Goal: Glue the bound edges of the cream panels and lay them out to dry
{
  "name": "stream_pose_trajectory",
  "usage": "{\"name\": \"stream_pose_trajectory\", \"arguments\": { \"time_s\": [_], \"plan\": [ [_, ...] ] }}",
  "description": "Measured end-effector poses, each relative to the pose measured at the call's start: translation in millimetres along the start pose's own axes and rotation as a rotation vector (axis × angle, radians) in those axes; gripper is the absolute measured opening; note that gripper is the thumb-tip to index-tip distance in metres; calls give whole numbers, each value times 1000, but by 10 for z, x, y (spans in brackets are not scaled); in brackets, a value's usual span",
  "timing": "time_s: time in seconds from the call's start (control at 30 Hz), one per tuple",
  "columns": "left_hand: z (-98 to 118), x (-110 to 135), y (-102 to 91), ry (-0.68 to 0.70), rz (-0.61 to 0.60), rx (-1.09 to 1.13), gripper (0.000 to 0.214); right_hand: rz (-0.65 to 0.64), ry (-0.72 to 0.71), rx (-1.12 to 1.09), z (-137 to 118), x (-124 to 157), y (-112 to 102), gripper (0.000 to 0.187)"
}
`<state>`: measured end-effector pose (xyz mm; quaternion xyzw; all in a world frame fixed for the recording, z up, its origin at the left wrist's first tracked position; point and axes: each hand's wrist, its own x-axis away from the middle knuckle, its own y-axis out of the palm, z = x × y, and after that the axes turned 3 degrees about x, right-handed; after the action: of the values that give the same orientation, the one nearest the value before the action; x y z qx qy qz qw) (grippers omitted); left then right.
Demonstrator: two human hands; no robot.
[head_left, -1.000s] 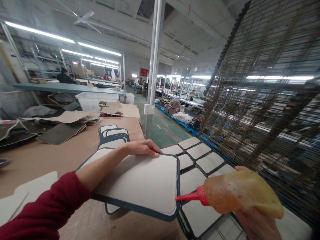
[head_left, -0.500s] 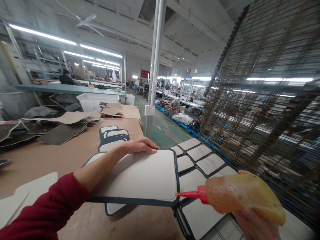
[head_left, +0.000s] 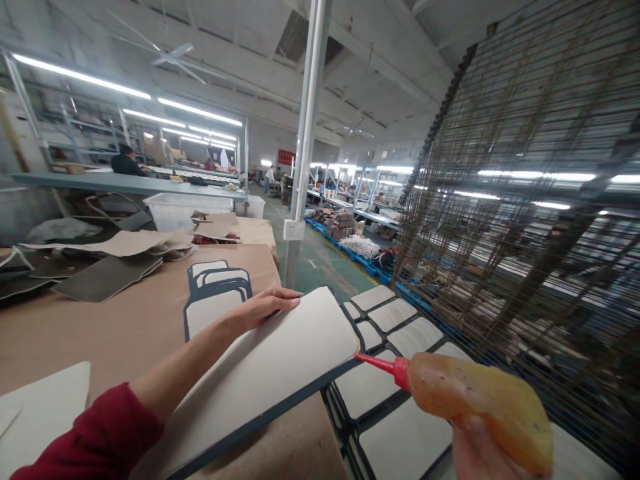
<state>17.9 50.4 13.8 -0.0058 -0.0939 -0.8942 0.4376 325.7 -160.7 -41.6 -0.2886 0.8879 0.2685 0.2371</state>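
My left hand (head_left: 267, 307) grips the far edge of a cream panel (head_left: 295, 353) with a dark navy border, fingers over its top edge. The panel is tilted above the table, its right end sticking out past the table edge. My right hand (head_left: 483, 447) is wrapped round a yellowish-brown squeeze glue bottle (head_left: 480, 400) with a red nozzle (head_left: 380, 363). The nozzle tip rests at the panel's near right corner, by the border. Most of my right hand's fingers are hidden behind the bottle.
Similar bordered panels (head_left: 407, 433) lie in rows at the right, beside a tall wire rack (head_left: 520, 167). More panels (head_left: 215, 307) stack on the brown table (head_left: 125, 340). Material scraps (head_left: 110, 267) lie at the left. A white post (head_left: 303, 147) with a socket stands ahead.
The panel has turned, its right end swinging up and away and its near edge now slanting. The glue nozzle has stayed at its corner, which moved slightly up.
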Motion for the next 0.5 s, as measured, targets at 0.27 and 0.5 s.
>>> {"name": "stream_pose_trajectory", "arguments": {
  "time_s": [0.27, 0.5],
  "plan": [
    [-190, 20, 68, 17, 57, 127, 55, 134, 190, -176, -166, -43, 300, 60],
    [-258, 40, 59, 7, 96, 163, 59, 102, 217, -161, -72, -97, 314, 61]
  ]
}}
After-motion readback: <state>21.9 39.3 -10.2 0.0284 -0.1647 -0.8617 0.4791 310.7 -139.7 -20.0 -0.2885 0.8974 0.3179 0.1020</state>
